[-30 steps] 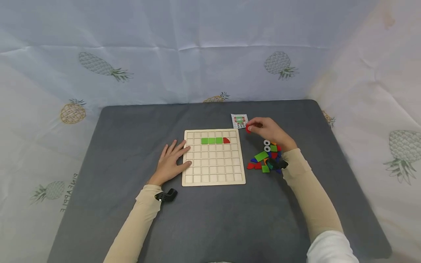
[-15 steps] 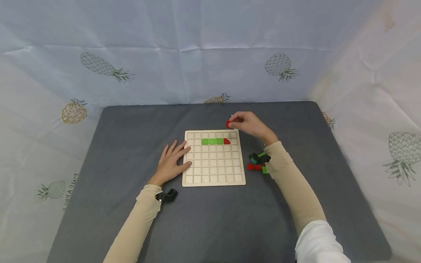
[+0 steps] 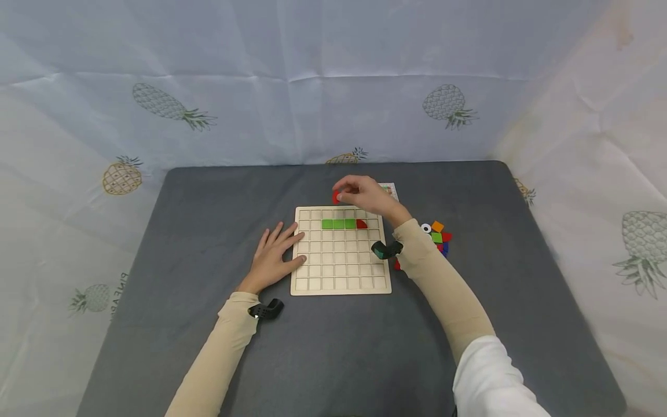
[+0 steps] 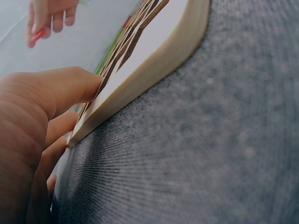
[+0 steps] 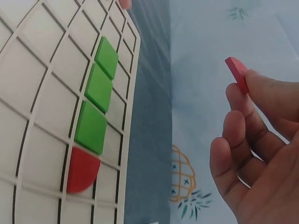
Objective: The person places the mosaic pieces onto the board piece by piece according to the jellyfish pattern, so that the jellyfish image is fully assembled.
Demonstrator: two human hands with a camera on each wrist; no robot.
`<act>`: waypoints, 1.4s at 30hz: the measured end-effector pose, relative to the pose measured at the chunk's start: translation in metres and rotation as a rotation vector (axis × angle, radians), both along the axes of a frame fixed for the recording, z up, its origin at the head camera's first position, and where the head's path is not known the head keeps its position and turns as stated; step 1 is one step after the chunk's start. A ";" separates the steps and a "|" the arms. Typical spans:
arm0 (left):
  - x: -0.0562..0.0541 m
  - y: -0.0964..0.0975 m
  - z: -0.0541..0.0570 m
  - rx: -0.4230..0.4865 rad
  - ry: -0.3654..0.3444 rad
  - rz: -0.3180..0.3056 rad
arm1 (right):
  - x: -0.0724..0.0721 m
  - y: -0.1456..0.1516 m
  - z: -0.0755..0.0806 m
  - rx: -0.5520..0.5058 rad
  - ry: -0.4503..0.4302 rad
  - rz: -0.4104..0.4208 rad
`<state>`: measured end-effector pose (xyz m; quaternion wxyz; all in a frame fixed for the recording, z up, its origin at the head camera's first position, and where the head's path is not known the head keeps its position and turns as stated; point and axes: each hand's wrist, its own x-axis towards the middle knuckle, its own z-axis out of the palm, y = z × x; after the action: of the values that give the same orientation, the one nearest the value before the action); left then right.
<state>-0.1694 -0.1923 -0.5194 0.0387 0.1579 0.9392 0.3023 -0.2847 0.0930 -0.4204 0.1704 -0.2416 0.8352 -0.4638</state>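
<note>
Above the far edge of the grid board (image 3: 340, 270), the right hand (image 3: 365, 194) is holding a red piece (image 5: 237, 74) pinched between thumb and forefinger. Seating it in a cell seems to be the step in hand; the cell just left of the three green squares (image 3: 339, 224), opposite the red quarter-round (image 3: 361, 224), is looking like a fair spot. Since the right wrist view is showing the piece tilted nearly edge-on, it is probably needing a turn to flat, its straight sides lined up with the cell's ridges, before being let go. A light press with one fingertip should be enough; brushing the neighbouring squares could be knocking them askew.

As for pose, the right forearm is reaching across the board's right side, the spare fingers bending loosely below the pinch. The left hand (image 3: 271, 263) is lying relaxed and spread, grasping nothing, its thumb and fingertips touching the board's left edge and likely steadying it on the grey surface (image 3: 333, 347).
</note>
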 end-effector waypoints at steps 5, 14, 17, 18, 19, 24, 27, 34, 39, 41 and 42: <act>0.000 0.000 0.000 0.005 0.001 -0.005 | -0.001 -0.015 -0.004 0.025 -0.020 0.022; -0.001 -0.003 0.003 0.000 -0.034 -0.023 | 0.000 -0.045 -0.016 0.073 -0.047 0.063; -0.001 -0.004 0.004 -0.005 -0.050 -0.036 | 0.001 -0.054 -0.022 0.084 -0.048 0.084; -0.001 -0.004 0.004 -0.006 -0.054 -0.041 | 0.002 -0.057 -0.024 0.090 -0.049 0.090; -0.001 -0.005 0.004 -0.006 -0.059 -0.045 | 0.002 -0.059 -0.026 0.096 -0.044 0.096; -0.001 -0.006 0.009 -0.016 -0.088 -0.075 | 0.002 -0.065 -0.030 0.151 -0.033 0.100; -0.004 -0.008 0.016 -0.048 -0.119 -0.110 | 0.000 -0.066 -0.031 0.180 -0.036 0.093; -0.010 -0.009 0.038 -0.187 -0.211 -0.214 | -0.002 -0.064 -0.039 0.249 -0.045 0.100; -0.011 -0.005 0.055 -0.297 -0.274 -0.244 | -0.002 -0.064 -0.042 0.271 -0.030 0.106; -0.011 -0.003 0.059 -0.318 -0.289 -0.249 | -0.003 -0.065 -0.044 0.284 -0.027 0.106; -0.011 -0.003 0.060 -0.325 -0.293 -0.250 | -0.003 -0.065 -0.044 0.288 -0.026 0.106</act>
<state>-0.1807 -0.1949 -0.4593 0.2365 0.2192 0.9330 0.1598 -0.2876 0.0282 -0.4648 0.2385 -0.2523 0.8768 -0.3327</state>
